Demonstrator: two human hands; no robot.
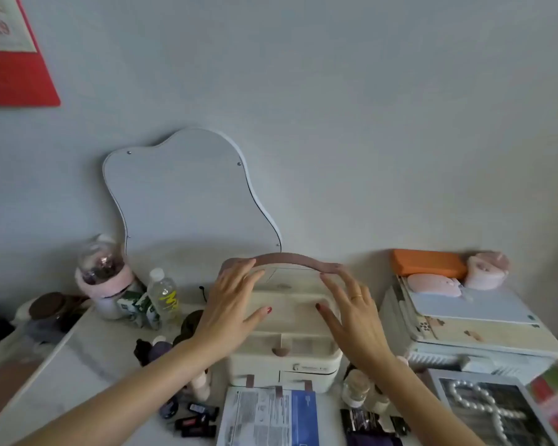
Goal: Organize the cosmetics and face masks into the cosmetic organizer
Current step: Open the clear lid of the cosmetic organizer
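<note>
Closest to the camera, a flat face mask packet [268,416] with small print lies on the white counter [78,365], just in front of the cosmetic organizer [285,352]. To its left sit small dark lipsticks [195,420], and to its right some little jars [355,389] and dark packets [368,423]. The organizer is a cream box with small drawers low on its front and a clear lid on top. Both hands rest on that lid. The left hand [231,304] lies flat with its fingers [242,273] spread wide and holds nothing; the fingertips reach the brown handle [287,259] that arches over the box. The right hand [351,312] also lies flat and open, with a ring on one finger, and it grips nothing. Further back on the left stand a clear water bottle [162,292] and a pink blender [102,278]. On the right is a stack of boxes [464,326] with an orange case [427,262] on top. A wavy mirror [187,194] leans on the wall behind
</note>
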